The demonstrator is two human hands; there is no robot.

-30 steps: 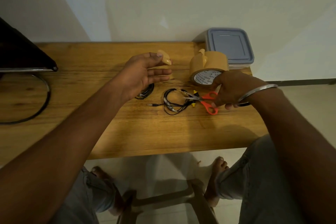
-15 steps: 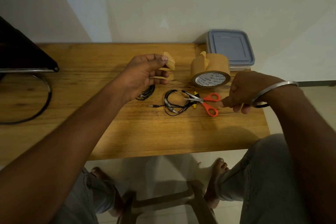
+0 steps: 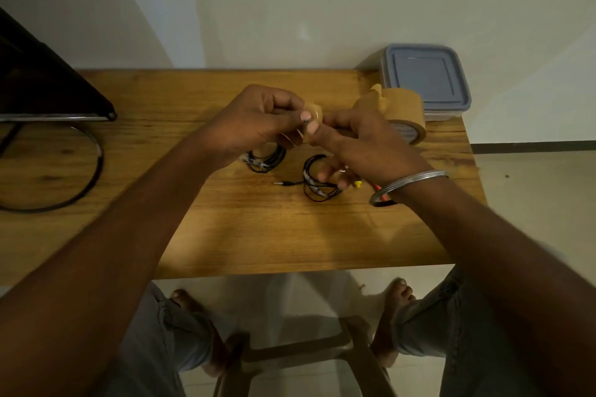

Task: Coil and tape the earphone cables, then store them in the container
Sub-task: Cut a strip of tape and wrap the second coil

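Observation:
A short strip of brown tape [image 3: 312, 113] is pinched between my left hand [image 3: 258, 121] and my right hand [image 3: 361, 142], held above the table's middle. Below the left hand lies a coiled black earphone cable [image 3: 266, 159]. A second black coil [image 3: 317, 185], with its jack plug pointing left, lies under my right hand and is partly hidden by it. The brown tape roll [image 3: 406, 113] stands just behind the right hand. A grey lidded container [image 3: 425, 80] sits shut at the table's back right corner.
Orange-handled scissors [image 3: 382, 200] lie mostly hidden under my right wrist, beside a small yellow piece [image 3: 357, 184]. A dark monitor [image 3: 42, 84] on a ring stand [image 3: 80, 184] fills the table's left side. My knees and a stool show below the wooden table [image 3: 258, 235].
My right hand left the scissors on the table and rose to meet the left hand. Both hands now hold the tape strip that only the left hand held before.

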